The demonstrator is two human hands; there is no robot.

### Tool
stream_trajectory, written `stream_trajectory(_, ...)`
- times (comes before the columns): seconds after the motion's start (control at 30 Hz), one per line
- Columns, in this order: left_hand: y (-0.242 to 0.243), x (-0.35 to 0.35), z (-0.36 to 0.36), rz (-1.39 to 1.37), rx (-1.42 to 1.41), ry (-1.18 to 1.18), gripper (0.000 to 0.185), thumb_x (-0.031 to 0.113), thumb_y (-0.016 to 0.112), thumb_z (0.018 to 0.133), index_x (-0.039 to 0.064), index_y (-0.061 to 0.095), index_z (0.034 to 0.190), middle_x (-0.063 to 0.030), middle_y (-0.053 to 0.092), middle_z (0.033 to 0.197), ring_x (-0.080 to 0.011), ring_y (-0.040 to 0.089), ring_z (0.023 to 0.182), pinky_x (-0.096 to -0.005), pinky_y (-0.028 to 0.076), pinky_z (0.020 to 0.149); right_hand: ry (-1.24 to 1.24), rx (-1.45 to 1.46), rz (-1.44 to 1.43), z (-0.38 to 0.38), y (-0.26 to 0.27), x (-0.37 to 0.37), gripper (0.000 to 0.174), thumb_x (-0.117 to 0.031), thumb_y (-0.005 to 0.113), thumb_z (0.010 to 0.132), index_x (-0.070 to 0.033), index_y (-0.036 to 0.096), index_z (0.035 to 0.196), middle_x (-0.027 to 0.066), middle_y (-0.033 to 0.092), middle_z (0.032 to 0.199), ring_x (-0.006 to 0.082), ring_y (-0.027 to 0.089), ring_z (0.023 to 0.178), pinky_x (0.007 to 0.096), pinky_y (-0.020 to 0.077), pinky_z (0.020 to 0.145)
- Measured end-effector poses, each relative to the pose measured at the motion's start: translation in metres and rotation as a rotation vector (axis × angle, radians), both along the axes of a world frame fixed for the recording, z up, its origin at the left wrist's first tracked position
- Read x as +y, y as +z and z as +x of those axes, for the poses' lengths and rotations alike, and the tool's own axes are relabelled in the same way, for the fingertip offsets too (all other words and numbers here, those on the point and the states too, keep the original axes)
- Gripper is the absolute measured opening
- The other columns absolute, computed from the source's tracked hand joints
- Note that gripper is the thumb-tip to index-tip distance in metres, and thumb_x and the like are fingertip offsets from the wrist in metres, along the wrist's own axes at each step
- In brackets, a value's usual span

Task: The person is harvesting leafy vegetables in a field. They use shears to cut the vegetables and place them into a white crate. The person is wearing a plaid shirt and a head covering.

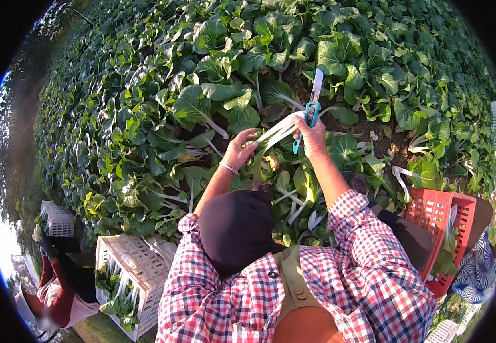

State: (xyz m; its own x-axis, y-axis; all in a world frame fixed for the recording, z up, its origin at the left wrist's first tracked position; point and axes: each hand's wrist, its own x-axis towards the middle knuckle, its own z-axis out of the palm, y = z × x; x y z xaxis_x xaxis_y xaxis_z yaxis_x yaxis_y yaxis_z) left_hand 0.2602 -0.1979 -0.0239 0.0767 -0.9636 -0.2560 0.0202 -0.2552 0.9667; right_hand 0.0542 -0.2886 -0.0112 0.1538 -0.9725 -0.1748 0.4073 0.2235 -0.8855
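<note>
A pak choi plant (pixel 280 130) with long white stalks lies slantwise between my hands. My right hand (pixel 311 136) holds its pale base end and also grips a utility knife (pixel 312 112) with a turquoise handle. The knife's blade is extended and points up, away from me. At the leafy end, the thumb and fingers of my left hand (pixel 240 150) close on the stalks. Below hang its green leaves, with a yellowed leaf (pixel 270 162) among them. Cut pak choi (pixel 297 203) lies on the ground between my feet.
Dense pak choi (pixel 213 38) grows ahead. A white plastic crate (pixel 145 261) with greens stands at my left, a red crate (pixel 432 214) at my right. Another person (pixel 61 296) works at far left near a white crate (pixel 60 218). My dark-clad knee (pixel 237 231) rises close below my hands.
</note>
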Motion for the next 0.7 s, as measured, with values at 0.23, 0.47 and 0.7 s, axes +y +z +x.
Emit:
stream_trajectory(0.23, 0.019, -0.016, -0.010, -0.541, -0.982, -0.238, 0.061, 0.022, 0.070, 0.070, 0.004, 0.046, 0.123, -0.0165, 0.056, 0.111, -0.0194, 0.059, 0.089, -0.0307, 0.046, 0.079, 0.119, -0.008, 0.017, 0.017, -0.008, 0.015, 0.022, -0.015, 0.071, 0.076, -0.005, 0.055, 0.087, -0.0001, 0.056, 0.067, 0.0071, 0.050, 0.050, 0.0205, 0.0420, 0.043)
stream_trajectory(0.47, 0.018, -0.052, 0.013, 0.040, -0.241, 0.027, 0.030, 0.008, 0.061, 0.077, -0.001, 0.053, 0.105, -0.0030, 0.057, 0.073, -0.0082, 0.054, 0.060, -0.0230, 0.045, 0.055, 0.320, 0.299, 0.196, 0.015, -0.046, -0.015, 0.034, -0.032, 0.065, 0.080, -0.002, 0.050, 0.086, 0.0056, 0.058, 0.071, 0.0094, 0.049, 0.045, 0.0239, 0.0422, 0.040)
stream_trajectory(0.7, 0.076, -0.191, 0.052, -0.285, -0.855, 0.009, 0.039, 0.025, 0.070, 0.067, 0.001, 0.058, 0.094, -0.0081, 0.061, 0.072, -0.0150, 0.057, 0.062, -0.0290, 0.046, 0.058, 0.446, 0.412, 0.298, 0.041, -0.109, -0.065, 0.026, -0.022, 0.057, 0.085, 0.003, 0.049, 0.082, 0.0109, 0.058, 0.065, 0.0150, 0.050, 0.043, 0.0290, 0.0433, 0.040)
